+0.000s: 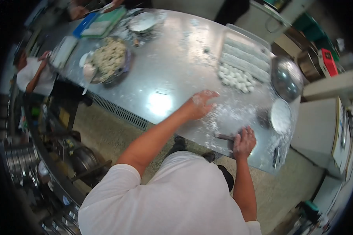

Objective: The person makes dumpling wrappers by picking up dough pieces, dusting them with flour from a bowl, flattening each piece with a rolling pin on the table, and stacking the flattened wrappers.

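Observation:
My left hand (203,104), dusted with flour, is over the metal table (172,70) with its fingers apart and nothing in them. My right hand (244,143) lies over a short dark rolling pin (224,136) near the table's front edge; one end of the pin sticks out to the left. A pale edge shows beside the right palm, too small to name. Beyond my hands, small white dough pieces (237,80) are grouped in front of long pale dough strips (245,58) at a tray (248,32). Loose flour (212,120) covers the tabletop between my hands.
A bowl of flour (281,116) stands at the right, by an upturned metal bowl (287,78). A dark utensil (276,157) lies at the right corner. At the left are a large bowl of filling (108,58) and a co-worker (36,72). Another person's hands show at the top left.

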A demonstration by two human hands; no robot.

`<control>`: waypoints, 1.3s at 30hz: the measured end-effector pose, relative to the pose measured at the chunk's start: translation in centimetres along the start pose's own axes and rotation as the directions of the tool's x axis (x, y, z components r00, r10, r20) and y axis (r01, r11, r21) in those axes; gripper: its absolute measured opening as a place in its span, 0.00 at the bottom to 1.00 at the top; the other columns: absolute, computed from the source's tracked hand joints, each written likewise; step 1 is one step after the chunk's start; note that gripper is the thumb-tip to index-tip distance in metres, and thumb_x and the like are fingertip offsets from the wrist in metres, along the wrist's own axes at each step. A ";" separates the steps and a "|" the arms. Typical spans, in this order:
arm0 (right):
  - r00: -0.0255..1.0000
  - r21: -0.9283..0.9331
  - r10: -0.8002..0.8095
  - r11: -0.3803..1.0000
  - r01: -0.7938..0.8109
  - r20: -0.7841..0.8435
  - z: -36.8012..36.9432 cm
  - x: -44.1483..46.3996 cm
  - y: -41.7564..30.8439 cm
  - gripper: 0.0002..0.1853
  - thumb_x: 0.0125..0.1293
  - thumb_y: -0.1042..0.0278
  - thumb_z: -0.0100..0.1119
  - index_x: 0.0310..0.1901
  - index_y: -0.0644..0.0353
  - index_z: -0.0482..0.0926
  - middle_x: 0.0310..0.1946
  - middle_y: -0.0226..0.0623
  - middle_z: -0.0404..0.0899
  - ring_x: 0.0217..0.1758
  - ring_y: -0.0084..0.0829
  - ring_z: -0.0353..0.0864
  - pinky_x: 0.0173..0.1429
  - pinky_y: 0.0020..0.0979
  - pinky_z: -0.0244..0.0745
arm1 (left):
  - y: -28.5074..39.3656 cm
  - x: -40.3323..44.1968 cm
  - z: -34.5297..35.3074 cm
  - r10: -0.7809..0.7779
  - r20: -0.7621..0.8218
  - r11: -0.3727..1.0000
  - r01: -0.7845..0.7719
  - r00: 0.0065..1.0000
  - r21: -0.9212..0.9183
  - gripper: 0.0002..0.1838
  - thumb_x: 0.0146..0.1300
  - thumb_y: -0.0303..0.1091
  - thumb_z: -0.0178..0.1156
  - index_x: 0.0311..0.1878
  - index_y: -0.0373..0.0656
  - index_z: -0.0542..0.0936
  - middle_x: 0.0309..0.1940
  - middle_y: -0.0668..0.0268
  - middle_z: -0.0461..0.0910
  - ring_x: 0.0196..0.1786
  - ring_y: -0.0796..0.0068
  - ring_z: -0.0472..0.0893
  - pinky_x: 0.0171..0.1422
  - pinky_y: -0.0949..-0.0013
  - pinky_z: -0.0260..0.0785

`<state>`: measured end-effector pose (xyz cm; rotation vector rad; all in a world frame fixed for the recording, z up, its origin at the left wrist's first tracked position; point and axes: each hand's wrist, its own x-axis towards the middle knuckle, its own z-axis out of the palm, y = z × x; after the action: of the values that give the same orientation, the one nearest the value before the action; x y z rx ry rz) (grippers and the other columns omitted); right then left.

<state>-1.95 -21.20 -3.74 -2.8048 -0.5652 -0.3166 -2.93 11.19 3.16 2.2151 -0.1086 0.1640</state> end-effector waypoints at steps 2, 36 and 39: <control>0.994 0.064 -0.112 0.992 0.112 -0.004 -1.0 0.1 -0.4 0.27 0.65 0.50 0.63 0.62 0.53 0.80 0.68 0.44 0.73 0.72 0.51 0.69 0.73 0.54 0.58 | -0.2 2.7 0.8 -0.111 0.029 0.991 0.109 0.993 0.083 0.21 0.67 0.37 0.63 0.62 0.43 0.78 0.60 0.49 0.77 0.64 0.48 0.77 0.69 0.54 0.71; 0.995 0.303 -0.090 0.950 0.073 0.043 -2.1 -1.1 1.6 0.23 0.62 0.53 0.66 0.57 0.52 0.82 0.66 0.40 0.75 0.74 0.43 0.68 0.75 0.50 0.59 | 12.5 25.8 23.6 0.429 0.192 0.846 -0.467 0.883 0.256 0.07 0.62 0.32 0.66 0.41 0.42 0.85 0.45 0.52 0.83 0.44 0.53 0.86 0.47 0.55 0.79; 0.994 0.301 -0.095 0.950 0.077 0.046 -1.7 -1.1 1.5 0.22 0.62 0.54 0.65 0.56 0.52 0.81 0.66 0.41 0.74 0.73 0.44 0.68 0.75 0.50 0.60 | 11.3 25.2 27.1 0.190 0.538 0.688 -0.503 0.821 0.523 0.09 0.61 0.29 0.60 0.43 0.44 0.86 0.45 0.52 0.85 0.46 0.49 0.85 0.50 0.54 0.80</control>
<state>-2.64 -23.43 -2.73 -2.5085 -0.6875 -0.1491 22.61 -17.70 -0.28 2.8789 -0.8773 -0.1296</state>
